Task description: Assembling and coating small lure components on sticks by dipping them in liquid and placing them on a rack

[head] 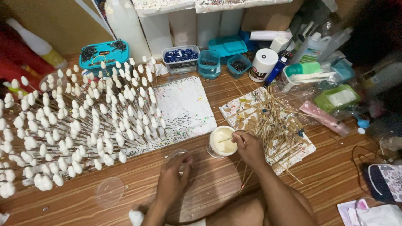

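Two hands [173, 175], one cup [222, 142]

Person, seen from a head-worn camera; two bare hands and forearms in view. Left hand [173, 178]: no glove, no ring, no watch or band visible at the wrist; forearm uncovered along its whole visible length. Right hand [250, 147]: likewise ungloved, no jewellery seen; forearm bare along its visible length, no sleeve edge in frame. Bare knee or leg visible low in frame between the forearms. No clothing identifiable.
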